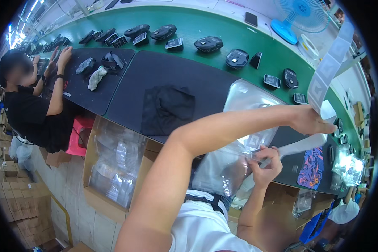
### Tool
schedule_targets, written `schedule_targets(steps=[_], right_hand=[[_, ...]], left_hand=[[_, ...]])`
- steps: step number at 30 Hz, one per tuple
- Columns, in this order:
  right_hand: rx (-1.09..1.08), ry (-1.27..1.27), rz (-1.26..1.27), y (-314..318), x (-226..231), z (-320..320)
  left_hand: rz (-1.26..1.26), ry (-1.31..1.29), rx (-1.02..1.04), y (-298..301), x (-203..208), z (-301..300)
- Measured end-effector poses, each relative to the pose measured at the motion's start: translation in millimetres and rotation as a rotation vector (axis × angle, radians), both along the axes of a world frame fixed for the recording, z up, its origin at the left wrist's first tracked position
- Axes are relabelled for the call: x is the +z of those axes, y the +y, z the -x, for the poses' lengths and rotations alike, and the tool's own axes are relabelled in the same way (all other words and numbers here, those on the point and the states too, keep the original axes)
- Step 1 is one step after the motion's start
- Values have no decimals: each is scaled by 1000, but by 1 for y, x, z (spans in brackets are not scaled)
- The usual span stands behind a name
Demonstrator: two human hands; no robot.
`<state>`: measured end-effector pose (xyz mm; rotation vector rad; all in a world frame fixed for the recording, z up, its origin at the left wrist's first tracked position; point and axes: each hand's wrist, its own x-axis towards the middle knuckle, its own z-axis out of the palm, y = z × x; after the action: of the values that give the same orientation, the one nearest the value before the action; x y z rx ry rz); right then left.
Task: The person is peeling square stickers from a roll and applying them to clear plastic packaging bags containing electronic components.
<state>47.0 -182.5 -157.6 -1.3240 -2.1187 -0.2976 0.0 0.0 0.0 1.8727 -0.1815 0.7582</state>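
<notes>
My left hand [308, 120] reaches across to the right, its fingers closed on a long strip of silvery square labels [328, 69]. The strip drops from the upper right, and a pale curled length [302, 145] shows below the hand. Lower and nearer to me, my right hand [265, 166] pinches the edge of a clear plastic bag [216, 172] between thumb and fingers. A square label [254, 140] shows on the plastic by that hand. More clear plastic bags [243, 94] lie on the dark mat beyond my left forearm, which hides part of them.
Black computer mice [208, 43] and small black stands [174, 43] line the green bench [164, 12]. A folded black cloth [168, 107] lies on the mat. Below stands a carton [107, 194] of clear packaging. A blue fan [284, 31] is behind; a co-worker [29, 101] sits left.
</notes>
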Motion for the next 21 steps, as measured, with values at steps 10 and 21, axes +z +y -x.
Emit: schedule_targets(steps=[10,21], right_hand=[[-501,961,315,9,39,74],[-268,1032,272,32,35,80]], left_hand=[[-441,547,-136,-30,111,117],[-379,254,194,4,-33,5]])
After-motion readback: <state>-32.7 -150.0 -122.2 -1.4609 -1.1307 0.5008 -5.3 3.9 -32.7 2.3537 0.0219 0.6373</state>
